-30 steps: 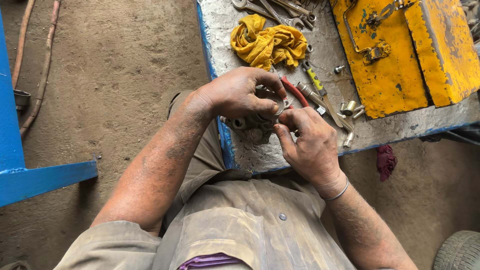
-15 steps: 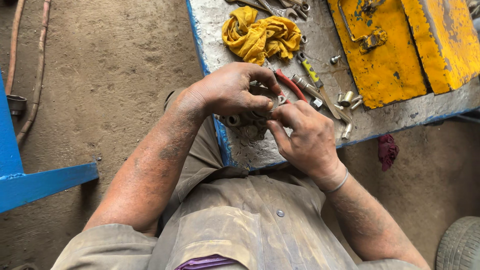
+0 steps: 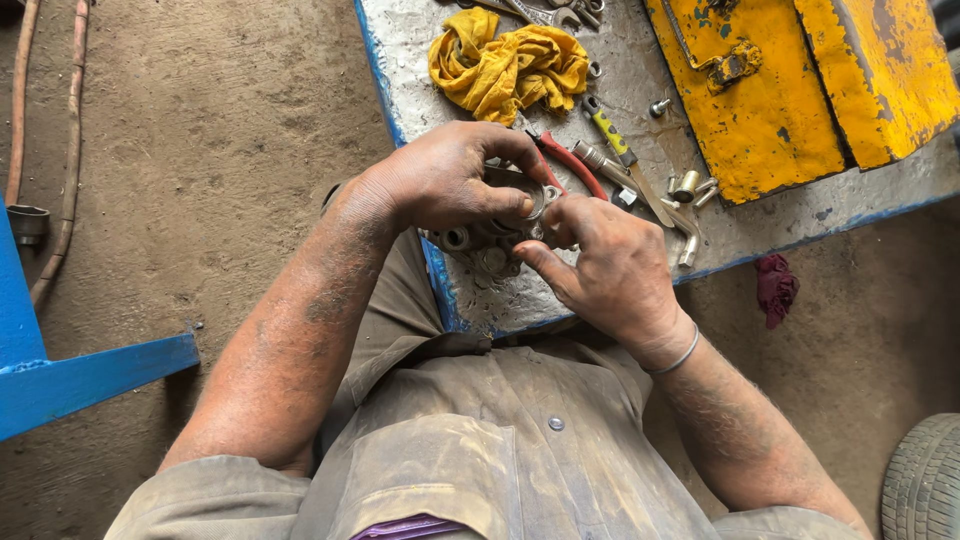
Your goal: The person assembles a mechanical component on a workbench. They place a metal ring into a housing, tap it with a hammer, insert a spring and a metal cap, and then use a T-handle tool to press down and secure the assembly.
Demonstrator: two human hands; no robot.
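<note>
The left hand [image 3: 455, 185] grips a grey metal part [image 3: 490, 240] against the workbench [image 3: 400, 60] to steady it, while the right hand [image 3: 600, 265] pinches closed fingertips at its ring.

The workbench [image 3: 640, 60] has a worn grey metal top with a blue-painted edge and stands on a bare, dusty earthen floor [image 3: 200, 160]. Left of the workbench, a blue metal frame [image 3: 80, 385] crosses the floor, with two rust-coloured hoses [image 3: 70, 150] beyond it. Below the workbench's right end lies a dark red rag [image 3: 776, 288]; a tyre [image 3: 925, 480] sits further down, at the corner.
</note>
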